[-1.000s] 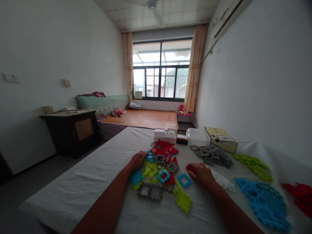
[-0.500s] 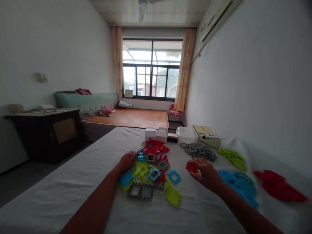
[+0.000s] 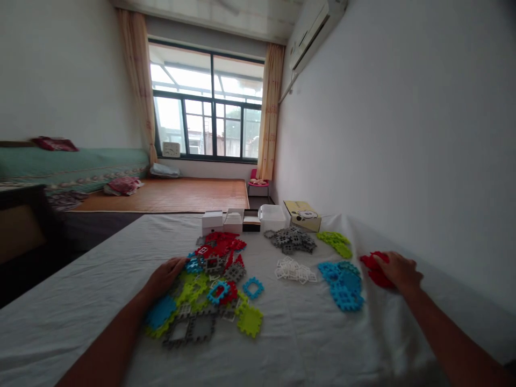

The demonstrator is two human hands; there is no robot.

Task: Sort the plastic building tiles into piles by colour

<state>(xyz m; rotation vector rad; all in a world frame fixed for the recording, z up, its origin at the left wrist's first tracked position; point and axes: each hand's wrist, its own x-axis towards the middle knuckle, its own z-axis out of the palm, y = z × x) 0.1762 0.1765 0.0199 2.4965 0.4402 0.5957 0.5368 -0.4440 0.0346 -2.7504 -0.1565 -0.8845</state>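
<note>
My left hand [image 3: 167,274] lies at the left side of a mixed heap of notched plastic building tiles, its fingers flat and its tips against the blue pieces [image 3: 194,263]. Over at the far right, my right hand [image 3: 403,273] is on the pile of red tiles [image 3: 373,263]. Its fingers are closed around a red tile at the top of that pile; how much of it they grip is partly hidden. In the heap are lime tiles [image 3: 250,321], grey tiles [image 3: 201,327] and red pieces [image 3: 221,243]. A blue square frame [image 3: 253,288] lies just right of the heap.
Sorted piles lie on the white cloth: grey [image 3: 292,239], white window frames [image 3: 295,270], lime [image 3: 335,243] and blue [image 3: 342,285]. Small boxes [image 3: 212,221], a clear plastic tub [image 3: 274,216] and a yellow box [image 3: 302,216] line the back. A wall stands at the right.
My right hand has carried a red tile from the middle of the table rightward to the red pile. The view has turned right, and the white frames have come into sight.
</note>
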